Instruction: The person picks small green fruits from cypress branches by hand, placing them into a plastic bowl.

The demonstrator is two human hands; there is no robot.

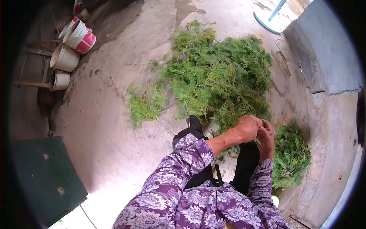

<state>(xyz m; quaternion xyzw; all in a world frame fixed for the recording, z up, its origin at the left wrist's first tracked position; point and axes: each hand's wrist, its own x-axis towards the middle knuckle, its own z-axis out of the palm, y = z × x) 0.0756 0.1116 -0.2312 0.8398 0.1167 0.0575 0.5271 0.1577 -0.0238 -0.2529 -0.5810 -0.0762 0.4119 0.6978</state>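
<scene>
A big heap of feathery green branches [228, 72] lies on the floor before my feet. My left hand [248, 128] reaches across my body above the heap's near edge, its fingers closed in a fist. Touching it from the right, my right hand [266, 138] has its fingers bent and pressed together. Whatever they grip is mostly hidden between the fingers; a little bit of green shows just below them. To the right of my right hand lies a second, smaller pile of green branches [291, 154]. Some sprigs [146, 105] are spread left of the big heap.
White buckets [78, 36] and other pails [65, 58] stand by a wooden frame at the upper left. A dark green board [47, 181] is at the lower left. A light-blue round stand base [267, 22] is at the top right. A concrete ledge [328, 114] runs along the right.
</scene>
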